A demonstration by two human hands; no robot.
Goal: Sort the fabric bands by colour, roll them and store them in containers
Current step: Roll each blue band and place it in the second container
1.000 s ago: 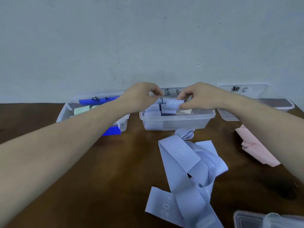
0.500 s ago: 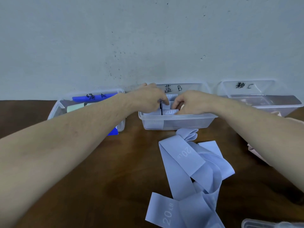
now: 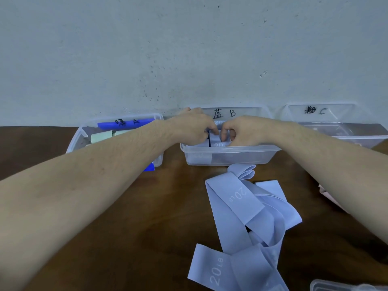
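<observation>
Both my hands reach into the middle clear container (image 3: 241,157), labelled B. My left hand (image 3: 192,128) and my right hand (image 3: 243,131) have fingers curled round a rolled light-blue band (image 3: 216,137) that sits low among other blue rolls inside. A pile of loose light-blue bands (image 3: 249,208) printed "20 LB" lies on the brown table in front of that container. The left container (image 3: 81,136), labelled A, holds pale green rolls (image 3: 101,136). The right container (image 3: 344,133), labelled C, stands at the back right.
A grey wall rises right behind the three containers. A dark blue lid part (image 3: 123,125) shows at container A. Pink fabric (image 3: 324,191) peeks out under my right forearm. A clear plastic lid corner (image 3: 344,286) lies at the bottom right edge.
My hands have carried the rolled blue band from above the rim down into container B and drawn closer together. The camera has tipped up slightly.
</observation>
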